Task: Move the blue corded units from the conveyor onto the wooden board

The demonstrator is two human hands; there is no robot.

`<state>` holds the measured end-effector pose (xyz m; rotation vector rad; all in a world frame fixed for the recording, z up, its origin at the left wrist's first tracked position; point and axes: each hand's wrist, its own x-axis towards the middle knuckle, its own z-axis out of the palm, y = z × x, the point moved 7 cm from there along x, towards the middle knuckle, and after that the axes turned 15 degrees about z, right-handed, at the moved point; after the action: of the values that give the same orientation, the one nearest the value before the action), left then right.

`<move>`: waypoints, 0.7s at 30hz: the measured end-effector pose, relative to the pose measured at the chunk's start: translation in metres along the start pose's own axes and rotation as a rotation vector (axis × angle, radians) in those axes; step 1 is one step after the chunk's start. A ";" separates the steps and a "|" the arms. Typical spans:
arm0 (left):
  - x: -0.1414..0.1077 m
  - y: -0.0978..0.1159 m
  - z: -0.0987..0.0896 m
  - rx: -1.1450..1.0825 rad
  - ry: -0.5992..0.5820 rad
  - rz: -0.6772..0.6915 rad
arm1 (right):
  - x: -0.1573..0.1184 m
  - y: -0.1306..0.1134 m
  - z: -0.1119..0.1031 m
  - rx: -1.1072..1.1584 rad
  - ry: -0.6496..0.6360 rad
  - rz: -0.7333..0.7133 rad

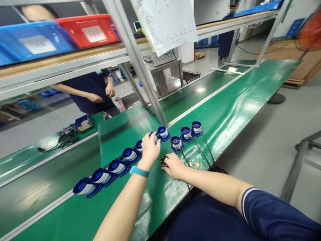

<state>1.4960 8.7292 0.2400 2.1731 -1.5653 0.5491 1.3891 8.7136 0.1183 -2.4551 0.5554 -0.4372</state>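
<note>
My left hand [150, 149], with a teal band at its wrist, has its fingers closed around a blue plastic housing [154, 136] in a row of similar ones; the hand covers part of it. Just beyond it stands another blue housing [163, 133] with a white label. My right hand [175, 166] grips a dark round part with copper-coloured spots [164, 161], low over the green mat. Past the right hand, three blue housings [177, 144] trail black cables [200, 152] over the bench's near edge.
Several labelled blue housings [116, 167] line the left side beside a metal rail. A metal post [140, 63] rises beyond the row, under a shelf with blue [15, 38] and red bins [75, 25]. Across the bench stands a co-worker [87, 90]; another person [224, 43] is farther back.
</note>
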 end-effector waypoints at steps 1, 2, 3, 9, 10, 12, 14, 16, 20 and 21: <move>0.013 -0.002 0.010 0.066 -0.048 0.028 | 0.001 -0.001 0.000 -0.003 0.003 -0.005; 0.023 -0.004 0.021 0.118 -0.102 0.045 | 0.002 -0.001 0.000 -0.007 0.012 -0.009; 0.030 -0.004 0.031 0.153 -0.160 0.052 | 0.002 -0.002 0.000 -0.011 0.024 -0.012; 0.043 -0.003 0.060 0.207 -0.268 0.001 | 0.001 -0.004 -0.003 -0.015 0.043 -0.016; 0.045 -0.001 0.057 0.197 -0.232 0.012 | 0.001 -0.005 -0.003 -0.020 0.034 -0.013; 0.046 0.005 0.042 0.154 -0.143 0.046 | 0.000 -0.006 -0.004 -0.032 0.020 -0.014; 0.041 0.010 0.019 0.087 -0.034 0.088 | 0.000 -0.006 -0.004 -0.030 0.018 -0.021; 0.025 0.011 -0.011 0.012 0.079 0.117 | 0.000 -0.004 -0.002 -0.004 0.018 -0.024; -0.048 -0.008 -0.055 -0.026 0.217 0.008 | 0.002 0.002 -0.001 0.094 0.029 -0.004; -0.070 -0.015 -0.058 -0.021 0.220 -0.046 | 0.003 0.004 -0.001 0.120 0.037 0.003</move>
<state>1.4854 8.8207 0.2500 2.0491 -1.3956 0.7266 1.3898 8.7087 0.1176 -2.3353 0.5318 -0.5008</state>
